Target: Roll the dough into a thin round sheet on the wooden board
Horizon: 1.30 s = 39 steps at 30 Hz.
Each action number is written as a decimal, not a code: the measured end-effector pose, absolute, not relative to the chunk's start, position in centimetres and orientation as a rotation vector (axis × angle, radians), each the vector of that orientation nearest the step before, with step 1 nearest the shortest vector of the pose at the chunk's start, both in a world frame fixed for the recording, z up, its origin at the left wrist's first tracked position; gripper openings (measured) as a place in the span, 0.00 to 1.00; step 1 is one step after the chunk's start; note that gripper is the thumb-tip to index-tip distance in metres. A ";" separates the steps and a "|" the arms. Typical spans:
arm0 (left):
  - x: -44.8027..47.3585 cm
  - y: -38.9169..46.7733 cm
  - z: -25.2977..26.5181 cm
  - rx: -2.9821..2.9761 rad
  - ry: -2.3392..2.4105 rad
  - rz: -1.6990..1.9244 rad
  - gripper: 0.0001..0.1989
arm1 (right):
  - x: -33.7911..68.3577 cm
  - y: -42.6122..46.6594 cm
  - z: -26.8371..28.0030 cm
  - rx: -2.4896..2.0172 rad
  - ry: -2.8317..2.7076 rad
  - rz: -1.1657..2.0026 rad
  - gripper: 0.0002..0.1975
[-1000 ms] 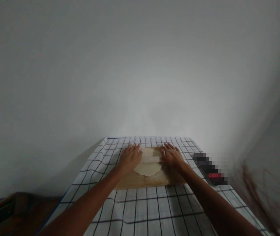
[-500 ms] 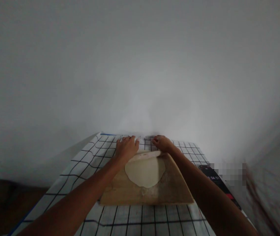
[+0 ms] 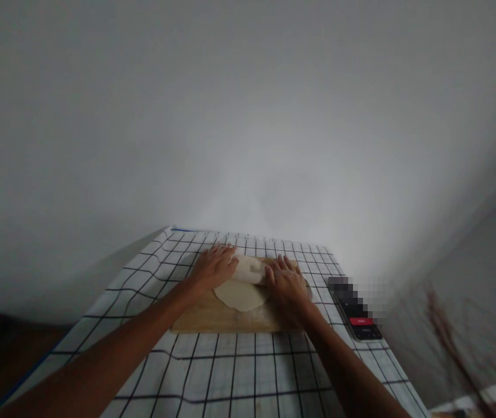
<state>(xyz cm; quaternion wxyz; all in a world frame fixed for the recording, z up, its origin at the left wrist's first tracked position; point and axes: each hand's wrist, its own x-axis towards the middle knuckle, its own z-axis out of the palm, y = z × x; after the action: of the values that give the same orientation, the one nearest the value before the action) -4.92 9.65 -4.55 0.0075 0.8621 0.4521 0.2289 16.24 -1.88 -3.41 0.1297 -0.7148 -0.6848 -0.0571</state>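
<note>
A pale rolling pin (image 3: 250,270) lies across the far part of a flat, pale sheet of dough (image 3: 241,296). The dough is on a wooden board (image 3: 230,325), and its far side is hidden by the pin. At the pin's left end rests my left hand (image 3: 215,267), its fingers stretched out and slightly apart. My right hand (image 3: 286,281) lies over the pin's right part with fingers spread, palm down. Just beyond that hand a small end of the pin seems to poke out.
Under the board spreads a white tablecloth (image 3: 213,377) with a black grid. A phone (image 3: 363,331) lies near the table's right edge, partly blurred out. The pale wall (image 3: 248,116) stands right behind the table. Some thin brownish stalks (image 3: 452,342) are at right.
My right hand, earlier curled beyond the board's far edge, now lies spread on the rolling pin. Both hands came nearer. The view shifted, and more of the phone shows.
</note>
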 end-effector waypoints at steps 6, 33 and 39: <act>-7.7 6.6 -5.3 2.990 1.085 0.658 0.22 | 11.7 -8.5 -5.2 -2.109 -1.891 -0.183 0.29; -4.6 15.4 -3.2 2.598 1.702 0.479 0.27 | 17.4 11.9 -1.6 -2.278 -2.033 0.007 0.36; -4.2 17.8 -2.8 2.496 1.799 0.476 0.22 | 17.6 14.0 -1.8 -2.257 -2.025 -0.061 0.27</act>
<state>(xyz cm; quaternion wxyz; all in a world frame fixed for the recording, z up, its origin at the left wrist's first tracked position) -4.21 17.76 -2.79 0.0140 0.8016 0.5779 0.1527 17.59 13.98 -1.80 0.0541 -0.7431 -0.6667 -0.0200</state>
